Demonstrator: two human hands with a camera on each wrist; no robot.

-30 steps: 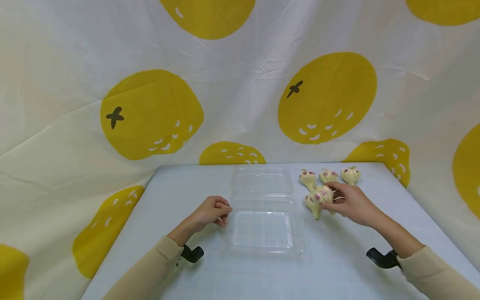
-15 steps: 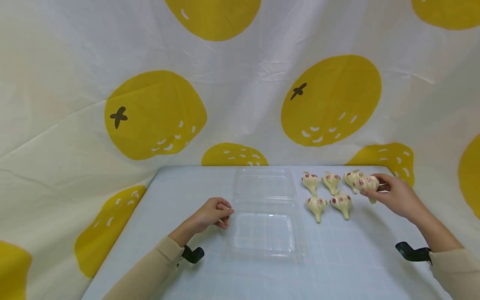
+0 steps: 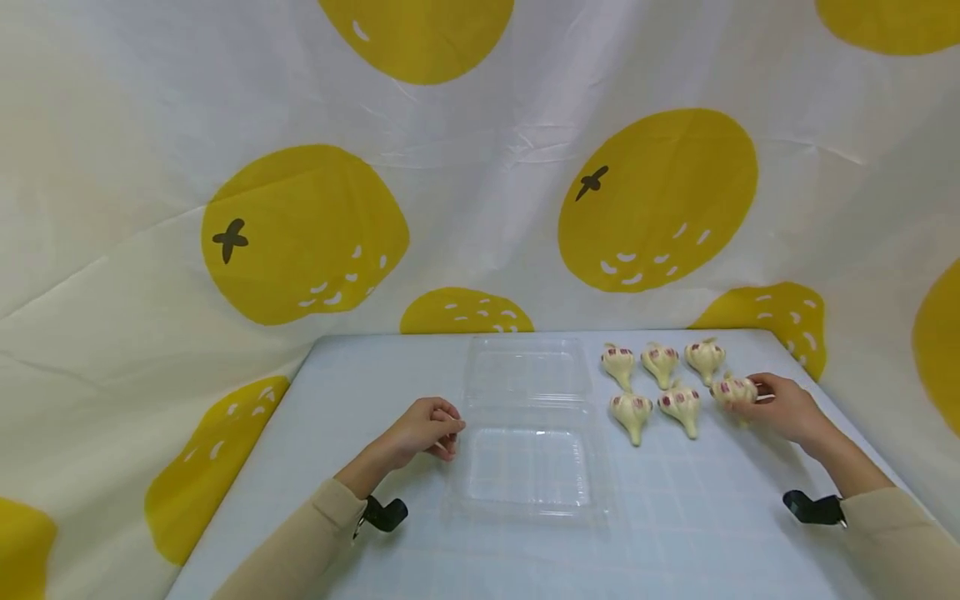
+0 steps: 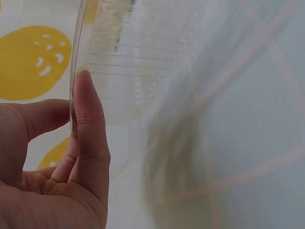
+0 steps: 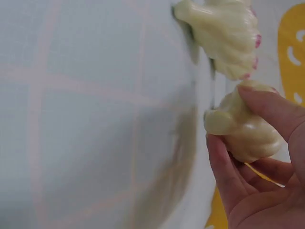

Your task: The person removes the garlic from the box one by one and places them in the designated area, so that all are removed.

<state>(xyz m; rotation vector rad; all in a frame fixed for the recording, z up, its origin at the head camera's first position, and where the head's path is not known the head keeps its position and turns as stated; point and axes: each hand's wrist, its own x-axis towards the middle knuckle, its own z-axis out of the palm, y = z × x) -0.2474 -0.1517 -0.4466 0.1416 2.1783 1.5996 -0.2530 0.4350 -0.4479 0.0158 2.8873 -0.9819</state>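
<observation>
A clear plastic clamshell container (image 3: pixel 525 510) lies opened out on the table, its lid half toward the back. My left hand (image 3: pixel 423 429) pinches its left rim between thumb and finger, as the left wrist view shows at the container edge (image 4: pixel 78 52). At the right, my right hand (image 3: pixel 791 408) grips a garlic bulb (image 3: pixel 731 389), pale with purple marks. In the right wrist view the thumb and fingers are round this garlic bulb (image 5: pixel 250 129), close to the tabletop. Another garlic bulb (image 5: pixel 224 33) sits right beside it.
Several more garlic bulbs stand in two rows right of the container, including a back-right bulb (image 3: pixel 705 358) and a front-left bulb (image 3: pixel 632 414). The table (image 3: pixel 540 567) has a pale checked cloth. A lemon-print curtain (image 3: pixel 480 208) hangs behind it.
My right hand has carried its garlic bulb rightward from the front row, then down toward the table at that row's right end. My left hand stays at the container's rim.
</observation>
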